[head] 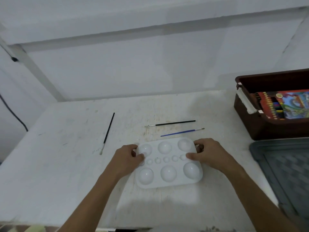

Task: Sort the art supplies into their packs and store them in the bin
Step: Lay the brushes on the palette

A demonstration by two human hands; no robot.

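Observation:
A white plastic paint palette (168,164) with round wells is in front of me on the white table. My left hand (127,156) grips its left edge, thumb on top. My right hand (207,154) grips its right edge, thumb on the wells. Beyond the palette lie a blue-handled brush (181,132) and a black-handled brush (172,123). Another black brush (107,133) lies further left. A dark brown bin (267,126) stands at the right and holds a colourful pencil pack (284,104).
A grey ribbed lid or mat (284,168) lies at the right, in front of the bin. A black cable (11,111) hangs at the far left past the table edge. A white wall rises right behind the table.

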